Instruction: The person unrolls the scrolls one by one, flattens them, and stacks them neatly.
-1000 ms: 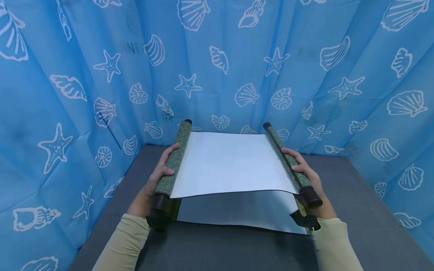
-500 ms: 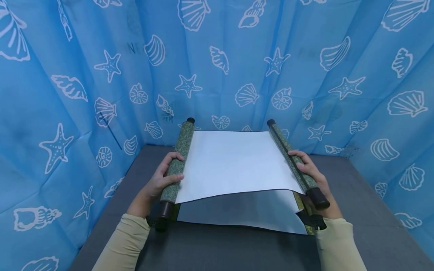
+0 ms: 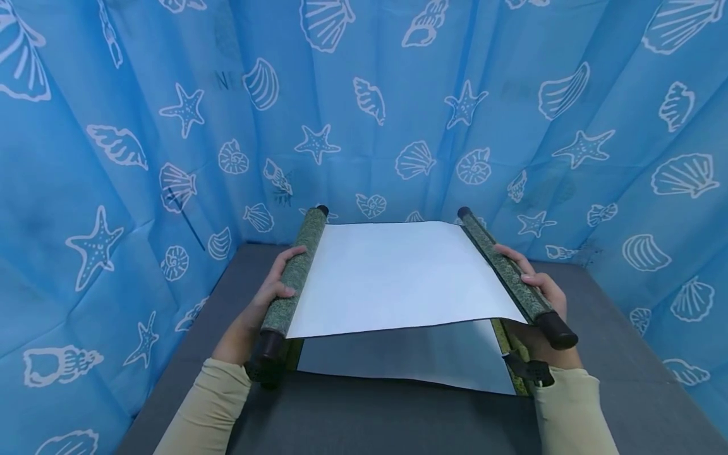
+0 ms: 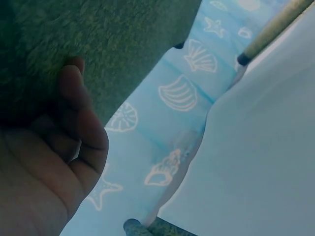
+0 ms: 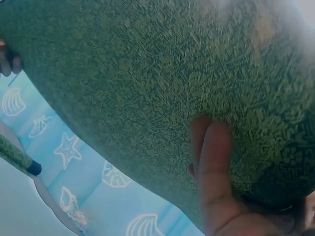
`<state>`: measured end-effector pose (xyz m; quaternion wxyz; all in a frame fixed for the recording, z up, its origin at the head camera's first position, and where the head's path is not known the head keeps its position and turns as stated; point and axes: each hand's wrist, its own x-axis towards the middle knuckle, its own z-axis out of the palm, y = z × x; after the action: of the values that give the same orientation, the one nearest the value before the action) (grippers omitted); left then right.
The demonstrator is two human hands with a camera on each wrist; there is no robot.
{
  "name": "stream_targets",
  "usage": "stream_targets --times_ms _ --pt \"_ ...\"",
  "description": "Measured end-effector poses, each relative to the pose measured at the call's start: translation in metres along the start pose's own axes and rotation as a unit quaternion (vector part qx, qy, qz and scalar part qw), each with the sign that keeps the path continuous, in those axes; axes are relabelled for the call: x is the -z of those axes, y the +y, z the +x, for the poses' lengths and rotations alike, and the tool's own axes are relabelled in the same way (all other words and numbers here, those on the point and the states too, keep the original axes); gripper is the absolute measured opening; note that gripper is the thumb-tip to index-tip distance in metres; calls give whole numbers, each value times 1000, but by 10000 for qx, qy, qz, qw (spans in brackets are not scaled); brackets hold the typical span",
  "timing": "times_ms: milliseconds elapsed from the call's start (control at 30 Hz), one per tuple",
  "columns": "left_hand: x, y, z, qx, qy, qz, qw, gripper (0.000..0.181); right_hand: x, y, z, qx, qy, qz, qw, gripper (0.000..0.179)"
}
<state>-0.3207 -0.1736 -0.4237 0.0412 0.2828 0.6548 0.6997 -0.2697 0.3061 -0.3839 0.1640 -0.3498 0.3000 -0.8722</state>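
A scroll with a white sheet [image 3: 398,278] is held partly unrolled, its patterned green back [image 5: 123,98] filling much of the right wrist view. My left hand [image 3: 273,291] grips its thick left roll [image 3: 294,278], thumb on top and fingers round the outer side. The slimmer right roll [image 3: 503,268], with a dark end knob, is gripped by my right hand [image 3: 540,284]. Both rolls tilt inward at their far ends. Below the raised scroll lies a second open scroll [image 3: 398,357], largely covered in the head view; its green roller [image 4: 275,32] shows in the left wrist view.
A dark grey table [image 3: 398,420] bears the lower scroll. Behind and at both sides hangs a blue curtain [image 3: 352,76] with white shells and starfish. A dark strap [image 3: 531,370] sits at the right wrist.
The right hand has moved rightward with its roll, so the white sheet spans wider. The left hand shifted right with its roll, then back left. The lower scroll stays put.
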Motion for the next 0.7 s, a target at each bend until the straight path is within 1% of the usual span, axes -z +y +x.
stream_targets --times_ms 100,167,200,233,267,300,333,367,400,433,467,500,533,600,667,700 --pt "0 0 -1 18 106 281 9995 82 3 -5 -4 17 182 -475 9987 66" --pt "-1 -1 -2 -24 87 476 9988 77 3 -9 -6 -42 480 -1098 9928 62" --pt "-1 -1 -2 -11 79 472 9989 73 3 -11 -7 -98 659 -1470 9869 60" --pt "-2 -1 -3 -1 93 513 9986 68 2 -12 -9 -116 854 -1930 9774 59" --pt "-2 -2 -2 -58 84 558 9984 62 2 -14 -9 -233 1021 -2189 9701 58" --pt "-2 -2 -2 -127 68 614 9980 55 1 -15 -10 -182 1152 -2683 9563 57" --pt "-3 -3 -1 -204 65 689 9974 48 0 -16 -11 -238 1297 -3088 9419 57" --pt "-3 -3 -1 -296 60 753 9967 42 0 -18 -11 -275 1399 -3335 9319 56" --pt "-3 -3 0 -351 48 778 9963 39 -1 -19 -12 -303 1444 -3444 9271 57" --pt "-4 -3 0 -390 21 789 9961 38 -1 -20 -12 -320 1472 -3488 9250 57" --pt "-4 -3 -1 -429 -13 780 9960 38 -2 -21 -11 -368 1457 -3429 9273 58" --pt "-4 -2 -1 -392 -42 734 9965 41 -2 -21 -11 -346 1429 -3396 9290 59" --pt "-4 -2 -2 -313 -65 643 9974 45 -2 -22 -11 -416 1377 -3117 9392 59" --pt "-4 0 -1 -187 -81 394 9990 56 -3 -23 -11 -293 1266 -3000 9450 60" --pt "-3 2 0 -105 -57 97 9999 66 -4 -23 -11 -80 1036 -2453 9639 62" --pt "-2 2 1 -131 5 155 9998 70 -4 -22 -12 19 857 -2034 9753 64"
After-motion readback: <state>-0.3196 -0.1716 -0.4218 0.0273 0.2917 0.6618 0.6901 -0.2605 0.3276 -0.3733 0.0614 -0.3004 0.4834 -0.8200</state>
